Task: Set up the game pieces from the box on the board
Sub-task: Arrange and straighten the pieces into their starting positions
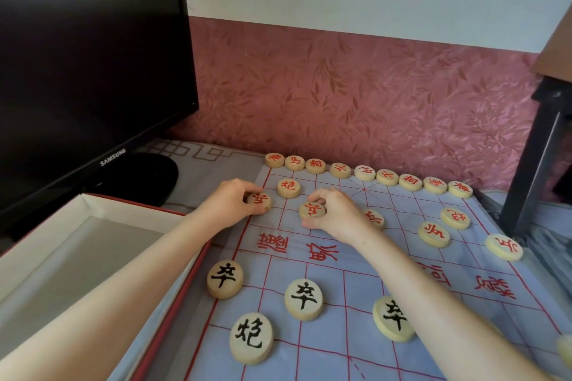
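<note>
- Four black pieces (304,299), round wooden discs with black characters, lie flat on line crossings towards the near left corner of the board (334,346).
- A shallow box (62,219) lies along the board's left edge, its pale inside facing up.
- The left hand (230,198) pinches a red piece (259,202) right at the board's left edge, fingers curled over the top and thumb underneath.
- The right hand (337,213) holds a second red piece (312,210) just inside that edge, fingertips and thumb clamped on its rim.
- Other red discs (433,234) lie towards the right edge, well apart.
- A row of nine red discs (365,172) lines the far edge, side by side.
- A dark monitor (93,56) stands beyond the box.
</note>
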The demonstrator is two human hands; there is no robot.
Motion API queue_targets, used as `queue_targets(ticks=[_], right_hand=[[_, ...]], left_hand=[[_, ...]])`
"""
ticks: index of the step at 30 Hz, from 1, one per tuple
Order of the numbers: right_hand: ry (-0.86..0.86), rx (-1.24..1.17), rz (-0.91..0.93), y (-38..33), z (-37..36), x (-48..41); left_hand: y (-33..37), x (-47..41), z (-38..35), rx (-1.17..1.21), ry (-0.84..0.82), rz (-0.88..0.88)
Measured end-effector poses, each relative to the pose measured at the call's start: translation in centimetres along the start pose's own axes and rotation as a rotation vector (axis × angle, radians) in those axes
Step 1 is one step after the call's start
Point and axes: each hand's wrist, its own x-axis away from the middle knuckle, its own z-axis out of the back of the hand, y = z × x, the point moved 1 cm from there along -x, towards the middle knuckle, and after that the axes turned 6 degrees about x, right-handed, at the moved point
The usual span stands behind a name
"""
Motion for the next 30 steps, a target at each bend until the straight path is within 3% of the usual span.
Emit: queue_targets(ticks=[5, 30], right_hand=[[-0.004, -0.019, 0.003, 0.20, -0.16, 0.07], [0.020, -0.058, -0.011, 0.72, -0.33, 0.32]], left_hand=[[-0.31, -0.08, 0.20, -0.009, -0.083, -0.035], [-0.65, 0.18, 0.13, 0.057, -0.049, -0.020]])
